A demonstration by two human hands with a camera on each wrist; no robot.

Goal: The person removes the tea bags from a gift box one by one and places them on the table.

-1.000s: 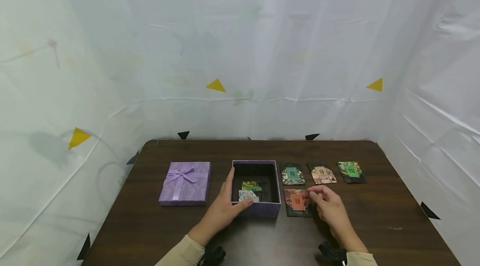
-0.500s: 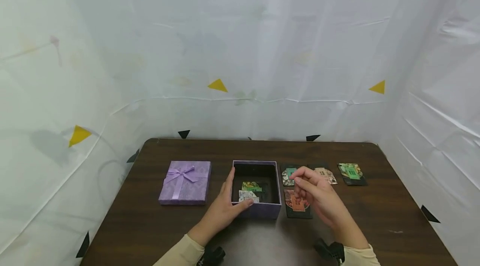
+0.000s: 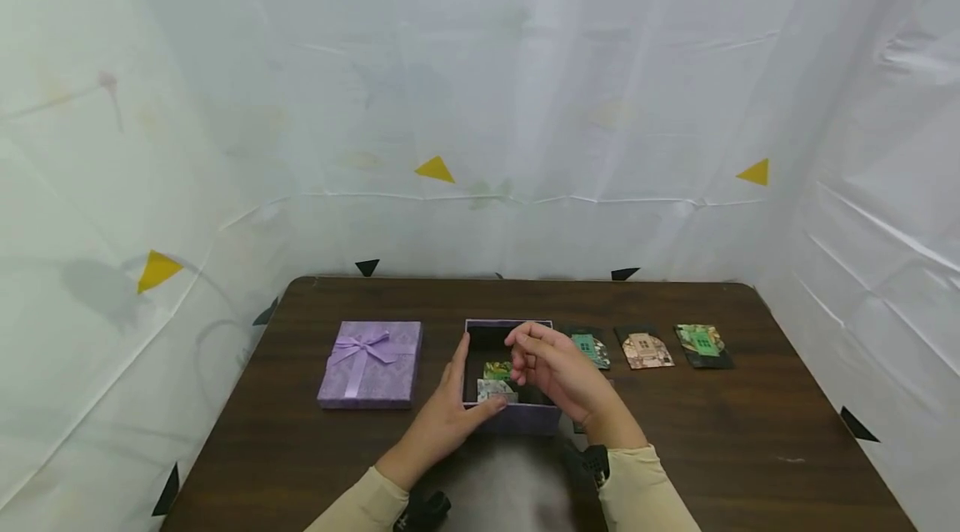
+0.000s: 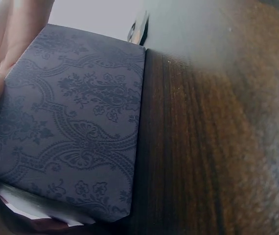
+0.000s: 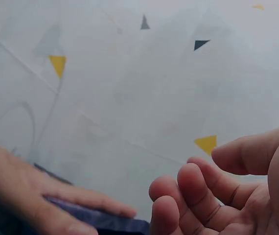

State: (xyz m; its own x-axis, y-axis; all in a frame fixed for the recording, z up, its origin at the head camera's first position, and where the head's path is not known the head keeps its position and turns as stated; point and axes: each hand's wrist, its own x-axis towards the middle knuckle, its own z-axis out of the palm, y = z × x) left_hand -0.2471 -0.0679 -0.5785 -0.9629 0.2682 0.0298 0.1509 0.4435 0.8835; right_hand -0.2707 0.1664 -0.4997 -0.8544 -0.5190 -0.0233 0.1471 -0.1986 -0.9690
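A purple gift box (image 3: 517,421) without its lid stands mid-table. My left hand (image 3: 442,424) holds its near left corner, thumb at the front rim and fingers along the left side. Its patterned wall (image 4: 81,122) fills much of the left wrist view. Inside lie a green-labelled packet (image 3: 497,369) and a whitish one (image 3: 495,388). Over the box's right half hovers my right hand (image 3: 562,373). Its fingers (image 5: 191,181) curl loosely, with the thumb apart and nothing visible between them. A dark packet (image 3: 578,427) is mostly hidden beneath my right wrist.
Left of the box lies its purple lid (image 3: 375,365) with a ribbon bow. To the right are packets with a teal label (image 3: 588,347), a beige label (image 3: 643,347) and a green label (image 3: 703,345). White cloth (image 3: 480,98) hangs behind the brown table (image 3: 750,449).
My right hand has lifted off the red-labelled packet and moved left over the box. That packet, in full view before, is now mostly covered. My left hand stays on the box.
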